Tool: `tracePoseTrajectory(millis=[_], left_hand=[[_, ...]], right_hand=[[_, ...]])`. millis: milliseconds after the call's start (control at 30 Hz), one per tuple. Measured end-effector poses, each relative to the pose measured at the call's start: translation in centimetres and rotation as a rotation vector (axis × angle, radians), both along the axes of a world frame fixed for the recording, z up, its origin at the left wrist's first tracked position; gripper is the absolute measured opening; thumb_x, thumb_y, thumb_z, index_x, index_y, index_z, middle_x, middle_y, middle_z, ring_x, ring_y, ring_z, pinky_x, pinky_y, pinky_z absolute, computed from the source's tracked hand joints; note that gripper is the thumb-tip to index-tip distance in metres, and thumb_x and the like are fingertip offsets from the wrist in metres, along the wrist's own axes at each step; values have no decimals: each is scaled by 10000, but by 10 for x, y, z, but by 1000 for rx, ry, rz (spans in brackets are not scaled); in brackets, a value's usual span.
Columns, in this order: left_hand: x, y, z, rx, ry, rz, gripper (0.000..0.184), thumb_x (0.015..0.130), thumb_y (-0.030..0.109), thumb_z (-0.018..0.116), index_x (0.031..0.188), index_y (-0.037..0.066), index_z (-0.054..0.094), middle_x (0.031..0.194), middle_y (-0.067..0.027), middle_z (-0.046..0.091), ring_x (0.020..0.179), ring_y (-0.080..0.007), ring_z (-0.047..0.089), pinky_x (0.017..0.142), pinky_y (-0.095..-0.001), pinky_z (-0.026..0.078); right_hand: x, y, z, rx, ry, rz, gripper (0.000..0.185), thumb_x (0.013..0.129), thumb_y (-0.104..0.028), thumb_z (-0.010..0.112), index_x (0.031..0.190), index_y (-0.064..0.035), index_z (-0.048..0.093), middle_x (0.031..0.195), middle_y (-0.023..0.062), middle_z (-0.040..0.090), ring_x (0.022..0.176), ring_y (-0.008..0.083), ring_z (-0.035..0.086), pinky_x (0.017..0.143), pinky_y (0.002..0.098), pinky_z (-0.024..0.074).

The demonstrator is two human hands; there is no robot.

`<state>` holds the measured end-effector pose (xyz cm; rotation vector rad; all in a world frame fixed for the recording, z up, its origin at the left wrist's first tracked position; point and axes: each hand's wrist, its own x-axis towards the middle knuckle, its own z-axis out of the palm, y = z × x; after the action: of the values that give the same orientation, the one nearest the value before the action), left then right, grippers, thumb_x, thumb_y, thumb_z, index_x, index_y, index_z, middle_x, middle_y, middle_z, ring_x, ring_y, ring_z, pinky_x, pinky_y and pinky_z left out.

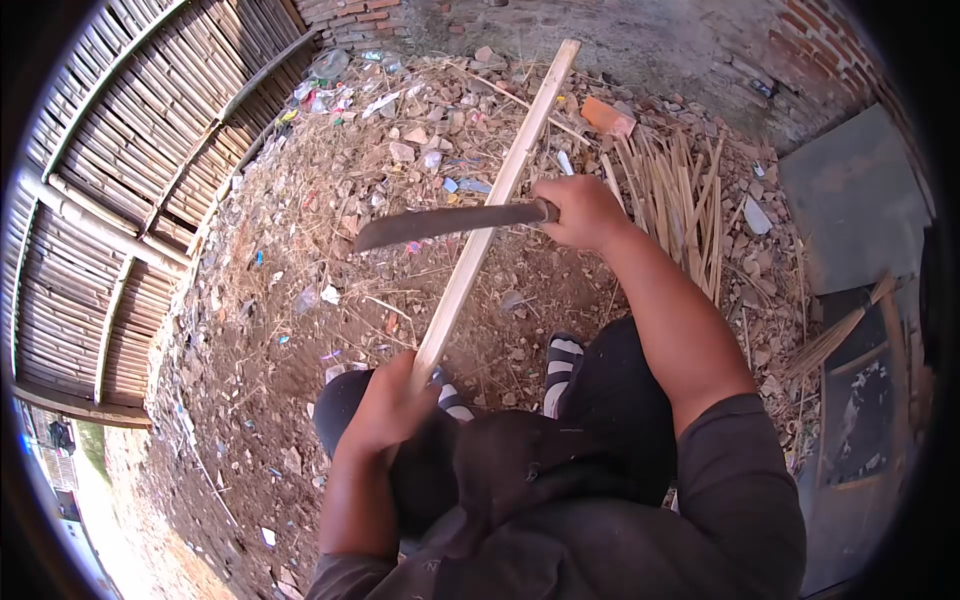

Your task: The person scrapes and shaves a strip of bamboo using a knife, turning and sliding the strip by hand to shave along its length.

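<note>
My left hand (390, 405) is wrapped round the near end of a long pale wooden strip (505, 185), which slants up and away to the right over the ground. In my right hand (585, 212) is the handle of a machete (435, 225). Its dark, rusty blade points left and crosses over the strip around the middle. Whether the edge touches the wood I cannot tell. The handle is mostly hidden inside my fist.
Split wooden strips (680, 205) lie piled at the right. Rubble and litter (400, 150) cover the ground. A bamboo fence (110, 150) stands left, a brick wall (690, 50) behind, and grey panels (850, 200) lean at the right. My striped-socked feet (562, 365) are below.
</note>
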<state>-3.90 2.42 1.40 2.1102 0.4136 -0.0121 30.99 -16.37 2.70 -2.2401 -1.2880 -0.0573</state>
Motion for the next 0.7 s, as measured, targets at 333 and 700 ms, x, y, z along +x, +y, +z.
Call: tracePoseTrajectory(millis=[333, 700], left_hand=[[3, 1, -2, 31, 20, 2, 293, 857, 119, 733, 1085, -11, 603, 825, -39, 578, 788, -119, 524, 682, -319, 460], [2, -1, -6, -32, 17, -4, 270, 869, 63, 709, 1113, 8, 607, 838, 27, 561, 768, -66, 508, 645, -272, 427]], right_hand=[[12, -5, -5, -61, -179, 55, 324, 795, -194, 739, 1072, -30, 692, 759, 163, 673, 717, 315, 680, 692, 426, 512], [9, -4, -13, 66, -165, 55, 244, 723, -175, 732, 960, -132, 692, 810, 126, 677, 816, 358, 684, 716, 459, 547]])
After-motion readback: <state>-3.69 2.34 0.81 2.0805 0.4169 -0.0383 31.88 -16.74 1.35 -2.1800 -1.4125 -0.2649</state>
